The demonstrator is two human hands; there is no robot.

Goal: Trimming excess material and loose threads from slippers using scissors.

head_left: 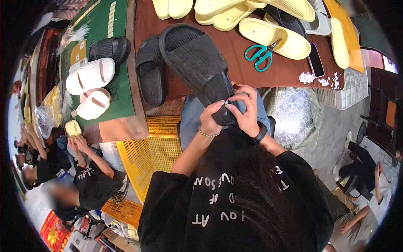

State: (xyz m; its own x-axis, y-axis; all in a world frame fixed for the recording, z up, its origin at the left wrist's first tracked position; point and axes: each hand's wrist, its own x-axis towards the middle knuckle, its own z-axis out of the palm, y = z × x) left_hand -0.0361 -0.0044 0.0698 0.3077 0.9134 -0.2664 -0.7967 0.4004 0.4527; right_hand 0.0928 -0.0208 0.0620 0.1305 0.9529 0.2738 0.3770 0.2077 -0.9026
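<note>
A large black slide sandal (197,63) points away from me, its toe over the table and its near end at my lap. My left hand (211,119) is closed on the left side of that near end. From the other side, my right hand (245,110) pinches at the sandal's edge, fingertips touching or nearly touching my left thumb. A tiny whitish spot shows between the fingertips; I cannot tell what it is. Another black slide sandal (151,75) lies on the brown table cover (226,54) to the left. Teal-handled scissors (259,56) rest to the right, against a pale yellow slide.
Pale yellow slides (275,35), a phone (316,61) and white scraps (307,77) lie on the table. White slides (90,75) sit on a green mat at left. Beside me are a yellow crate (134,164) and a clear plastic bag (294,119). A co-worker's hands (79,144) hold a yellow piece.
</note>
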